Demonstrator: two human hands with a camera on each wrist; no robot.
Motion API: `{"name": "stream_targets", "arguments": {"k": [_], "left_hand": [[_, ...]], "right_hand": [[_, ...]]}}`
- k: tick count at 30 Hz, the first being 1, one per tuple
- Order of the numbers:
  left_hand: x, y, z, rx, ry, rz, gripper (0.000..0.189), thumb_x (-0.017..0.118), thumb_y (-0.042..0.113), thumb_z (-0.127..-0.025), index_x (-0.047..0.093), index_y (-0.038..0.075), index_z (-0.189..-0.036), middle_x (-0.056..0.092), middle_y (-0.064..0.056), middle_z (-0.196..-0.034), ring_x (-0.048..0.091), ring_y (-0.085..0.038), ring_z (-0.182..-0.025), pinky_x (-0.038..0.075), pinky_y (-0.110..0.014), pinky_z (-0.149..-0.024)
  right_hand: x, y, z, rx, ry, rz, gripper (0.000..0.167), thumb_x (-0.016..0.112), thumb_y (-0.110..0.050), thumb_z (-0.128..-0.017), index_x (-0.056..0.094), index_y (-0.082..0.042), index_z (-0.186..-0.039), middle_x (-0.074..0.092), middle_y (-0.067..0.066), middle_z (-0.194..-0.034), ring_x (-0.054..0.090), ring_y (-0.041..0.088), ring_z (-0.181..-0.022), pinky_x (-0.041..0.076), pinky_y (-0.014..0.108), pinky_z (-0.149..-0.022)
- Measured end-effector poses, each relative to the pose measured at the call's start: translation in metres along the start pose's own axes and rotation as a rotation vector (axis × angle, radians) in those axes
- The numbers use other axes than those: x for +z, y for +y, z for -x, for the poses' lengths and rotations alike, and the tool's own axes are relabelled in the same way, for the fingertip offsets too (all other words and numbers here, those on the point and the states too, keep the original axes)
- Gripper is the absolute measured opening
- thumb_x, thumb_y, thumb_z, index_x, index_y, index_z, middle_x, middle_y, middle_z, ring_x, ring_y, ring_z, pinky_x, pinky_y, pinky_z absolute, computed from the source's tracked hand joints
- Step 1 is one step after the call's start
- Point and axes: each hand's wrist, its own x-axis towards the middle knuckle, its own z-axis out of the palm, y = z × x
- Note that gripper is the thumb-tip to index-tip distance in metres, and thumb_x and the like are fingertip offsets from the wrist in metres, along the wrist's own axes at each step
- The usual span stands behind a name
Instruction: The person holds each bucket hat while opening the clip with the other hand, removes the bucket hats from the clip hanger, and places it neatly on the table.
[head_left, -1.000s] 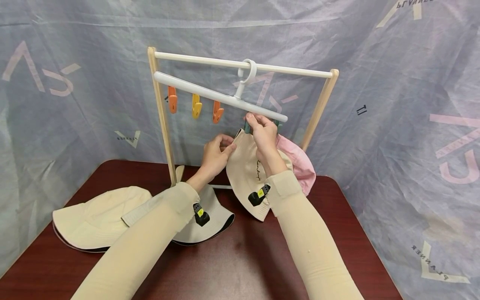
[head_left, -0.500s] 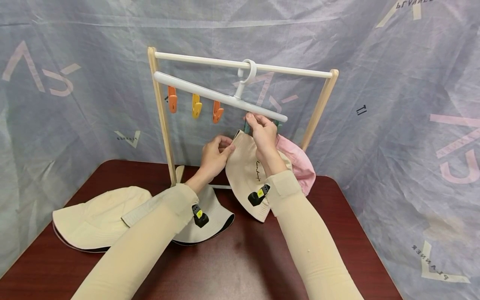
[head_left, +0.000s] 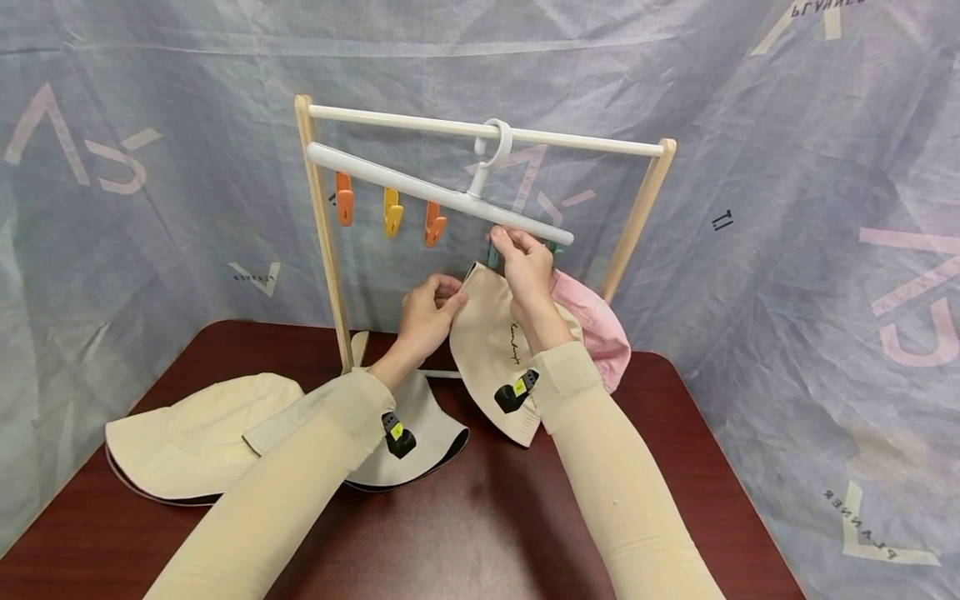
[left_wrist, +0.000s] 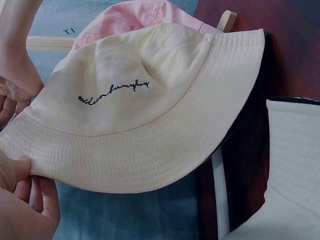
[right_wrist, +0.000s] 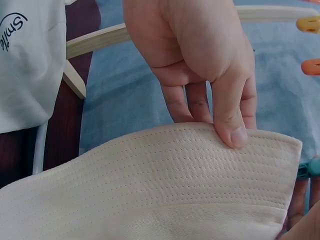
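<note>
Lettered cream hat (head_left: 483,321) in the left hand (head_left: 429,315), right hand (head_left: 529,275) (slightly higher) at a green clip (head_left: 492,254).

Dark red table (head_left: 427,542), 1 cream hat (head_left: 202,433) at left, 1 grey-white hat (head_left: 423,433) beside it, standing rack (head_left: 420,122)

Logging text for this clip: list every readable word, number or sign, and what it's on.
"Smile": white hat.
"PLANNER", mirrored, repeated: backdrop.
"T.I": backdrop.
"V", large: backdrop; other big characters there unclear.
Beige hat: cursive script, can't make it out.
Yellow wrist labels: too small.
</note>
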Motion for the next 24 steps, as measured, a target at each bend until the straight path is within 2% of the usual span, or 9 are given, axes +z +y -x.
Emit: {"name": "stream_targets", "arguments": {"k": [10,16,19,22,24], "left_hand": [[-0.0016,-0.0038,0.0014,0.002,0.006,-0.01,0.021,0.07,0.026,-0.106,0.069,0.011,-0.12,0.071,-0.008,-0.115,0.071,-0.024,-0.105,0.059,-0.039,-0.086],[-0.0022,-0.0047,0.0024,0.011,0.012,-0.01,0.02,0.07,0.025,-0.105,0.069,0.01,-0.118,0.071,-0.009,-0.113,0.071,-0.025,-0.104,0.059,-0.039,-0.086],[-0.0025,-0.0056,0.0025,0.015,0.018,-0.01,0.019,0.071,0.025,-0.105,0.069,0.01,-0.117,0.071,-0.008,-0.112,0.072,-0.025,-0.104,0.059,-0.039,-0.086],[-0.0028,-0.0064,0.0025,0.017,0.022,-0.014,0.019,0.071,0.025,-0.105,0.069,0.01,-0.117,0.071,-0.008,-0.112,0.072,-0.025,-0.104,0.059,-0.039,-0.086],[-0.0031,-0.0068,0.0026,0.016,0.024,-0.017,0.019,0.071,0.025,-0.105,0.069,0.011,-0.117,0.071,-0.008,-0.112,0.072,-0.024,-0.104,0.059,-0.039,-0.087]], "right_hand": [[0.0002,0.0002,0.0003,-0.005,0.004,-0.008,0.034,0.073,-0.022,-0.103,0.073,0.006,-0.123,0.074,-0.011,-0.088,0.063,0.007,-0.104,0.049,0.024,-0.097],[-0.0001,-0.0002,0.0005,-0.003,0.006,-0.016,0.033,0.073,-0.023,-0.103,0.074,0.005,-0.122,0.076,-0.005,-0.092,0.063,0.007,-0.105,0.048,0.024,-0.098],[0.0002,0.0002,0.0002,-0.002,0.008,-0.013,0.033,0.073,-0.023,-0.103,0.075,0.004,-0.121,0.077,0.006,-0.1,0.063,0.007,-0.105,0.048,0.024,-0.099],[0.0003,0.0,0.0005,-0.002,0.009,-0.011,0.033,0.073,-0.023,-0.103,0.075,0.005,-0.12,0.077,0.009,-0.102,0.062,0.007,-0.104,0.047,0.023,-0.097],[0.0002,-0.0002,0.0008,-0.001,0.009,-0.009,0.033,0.073,-0.024,-0.103,0.075,0.004,-0.119,0.077,0.006,-0.099,0.061,0.007,-0.104,0.047,0.023,-0.096]]}}
